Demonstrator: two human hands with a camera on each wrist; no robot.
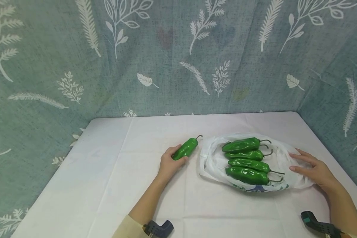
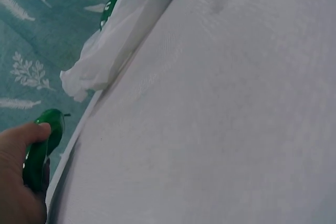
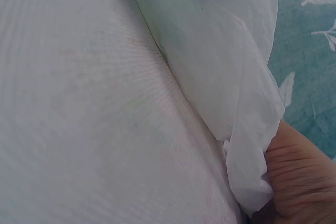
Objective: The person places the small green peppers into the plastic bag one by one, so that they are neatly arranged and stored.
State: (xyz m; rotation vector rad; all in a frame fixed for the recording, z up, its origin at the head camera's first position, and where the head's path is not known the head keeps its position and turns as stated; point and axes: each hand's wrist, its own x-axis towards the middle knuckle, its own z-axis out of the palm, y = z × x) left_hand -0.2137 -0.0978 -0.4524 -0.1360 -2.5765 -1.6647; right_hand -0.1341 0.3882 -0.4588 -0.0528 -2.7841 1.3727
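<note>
My left hand [image 1: 170,164] grips a green chili pepper [image 1: 185,149] between thumb and fingers, its thin curved stem pointing away to the upper right. In the left wrist view the thumb lies along the glossy pepper [image 2: 51,124]. Just right of it, a white plastic bag [image 1: 207,162] lies spread on the table, its mouth turned upward. Several more green chili peppers [image 1: 247,175] rest inside in a stack, stems to the right. My right hand [image 1: 318,170] rests on the bag's right edge with extended fingers. In the right wrist view, gathered plastic [image 3: 247,166] partly hides that hand.
A white cloth [image 1: 107,185] with fold creases covers the table. Behind and at both sides hangs a teal curtain [image 1: 166,66] with white leaf prints. Each wrist wears a dark camera mount [image 1: 160,228].
</note>
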